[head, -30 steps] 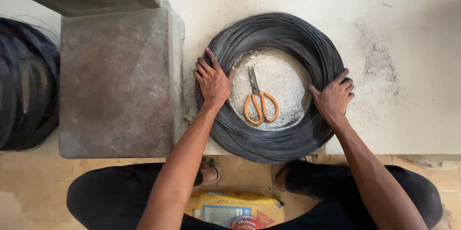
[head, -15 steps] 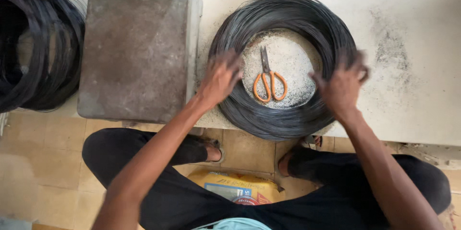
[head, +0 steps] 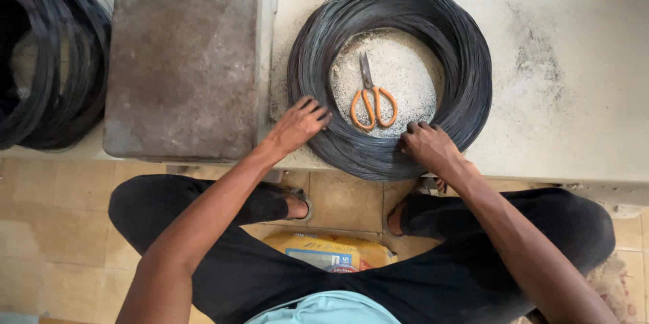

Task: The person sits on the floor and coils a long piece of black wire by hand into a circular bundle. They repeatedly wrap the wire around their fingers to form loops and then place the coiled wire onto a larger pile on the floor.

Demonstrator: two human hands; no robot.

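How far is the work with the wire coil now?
Done: the wire coil lies flat on the slab, scissors inside its ring. In hand: left hand and right hand rest on its near edge. Left: no wire looks pulled out or cut; scissors untouched.

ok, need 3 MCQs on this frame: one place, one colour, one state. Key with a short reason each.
1. Where do the scissors lie?
A. on the concrete block
B. inside the ring of the wire coil
C. on the floor tiles

2. What colour are the scissor handles?
A. orange
B. blue
C. green

3. What is the right hand doing?
A. holding the scissors
B. raised off everything
C. resting on the near rim of the wire coil

Key: 1 B, they sit on the gritty slab within the coil's hole; 2 A, both loops are orange; 3 C, its fingers curl over the coil's near edge, while the left hand rests on the coil's left rim beside the concrete block.
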